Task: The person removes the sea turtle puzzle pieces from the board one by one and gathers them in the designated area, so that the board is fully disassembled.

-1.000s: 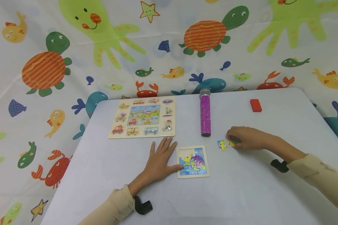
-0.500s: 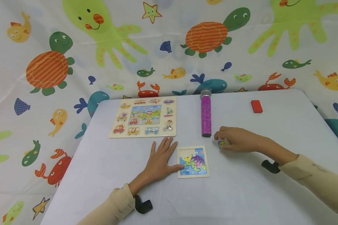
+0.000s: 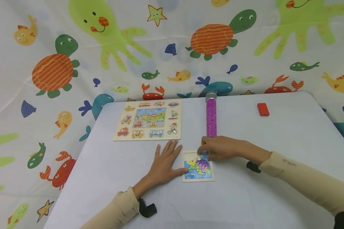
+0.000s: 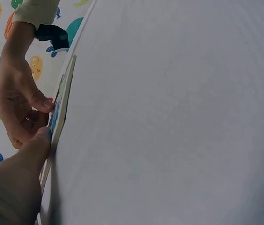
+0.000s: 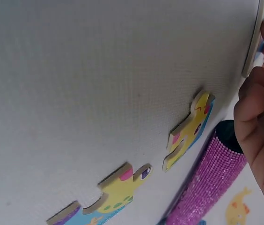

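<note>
A small jigsaw puzzle in a wooden frame (image 3: 199, 180) lies mid-table, its blue and purple pieces covering all but the upper-left area. My left hand (image 3: 161, 168) rests on the table with fingers spread, thumb on the frame's left edge. Over the upper-right corner, my right hand (image 3: 222, 148) has its bent fingers and thumb at the blue corner puzzle piece (image 3: 203, 154), pinching it. Two loose yellow-and-blue pieces, a nearer one (image 5: 118, 187) and a farther one (image 5: 190, 126), lie on the table in the right wrist view; in the head view the right hand hides them.
Behind the puzzle stands a glittery purple microphone (image 3: 211, 117), lying lengthwise. A larger wooden vehicle puzzle board (image 3: 176, 136) is at the back left. A red block (image 3: 263, 109) sits at the back right. A patterned sea-animal cloth (image 3: 183, 57) hangs behind the table.
My right hand has moved left from the loose pieces, past them, to the upper-right corner of the framed puzzle. The left hand has stayed in place.
</note>
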### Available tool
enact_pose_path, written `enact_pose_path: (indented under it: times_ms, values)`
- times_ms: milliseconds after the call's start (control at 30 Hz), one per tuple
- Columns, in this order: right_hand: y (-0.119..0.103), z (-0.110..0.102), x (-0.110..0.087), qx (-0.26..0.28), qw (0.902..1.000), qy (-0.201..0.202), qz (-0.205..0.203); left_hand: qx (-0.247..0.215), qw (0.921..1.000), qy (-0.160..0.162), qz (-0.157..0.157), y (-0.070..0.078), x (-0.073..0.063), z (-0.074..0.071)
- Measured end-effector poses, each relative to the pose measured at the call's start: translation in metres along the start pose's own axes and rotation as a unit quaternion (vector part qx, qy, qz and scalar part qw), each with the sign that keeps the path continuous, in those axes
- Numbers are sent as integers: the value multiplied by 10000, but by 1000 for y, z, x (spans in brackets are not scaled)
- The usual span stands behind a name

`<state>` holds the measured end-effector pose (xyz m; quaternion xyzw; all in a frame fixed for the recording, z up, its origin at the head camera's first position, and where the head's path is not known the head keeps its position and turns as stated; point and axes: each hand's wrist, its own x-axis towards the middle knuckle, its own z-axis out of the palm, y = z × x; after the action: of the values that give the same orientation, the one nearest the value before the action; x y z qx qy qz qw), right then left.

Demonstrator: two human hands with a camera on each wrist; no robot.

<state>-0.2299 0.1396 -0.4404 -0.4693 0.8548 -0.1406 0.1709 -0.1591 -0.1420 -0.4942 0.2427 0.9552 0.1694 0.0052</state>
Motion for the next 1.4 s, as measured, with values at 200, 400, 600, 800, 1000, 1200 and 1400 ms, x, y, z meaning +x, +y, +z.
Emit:
enact_pose_path:
  times_ms: [200,400,600,800,1000,1200,1400]
  values:
    - [2,-2,4,28,9998,-195,35,41,10000,-52,1,0,1,-3]
    - [-1,-7,14,-63,9982,-572,166,26,9999,-107,-2,0,1,-4]
    - [-6,-14,26,-326,9945,-952,298,10,10000,-79,21,0,2,-2]
    - [-6,-13,24,-285,9952,-897,280,-49,9999,-47,80,2,3,-1]
    - [-1,-7,13,262,9986,-441,134,-21,10000,-29,63,2,3,-1]
    - [3,-4,9,1183,9928,11,167,-34,10000,-1,54,2,4,1]
    - [7,-19,-9,1902,9804,490,159,-31,10000,-33,-73,1,1,0]
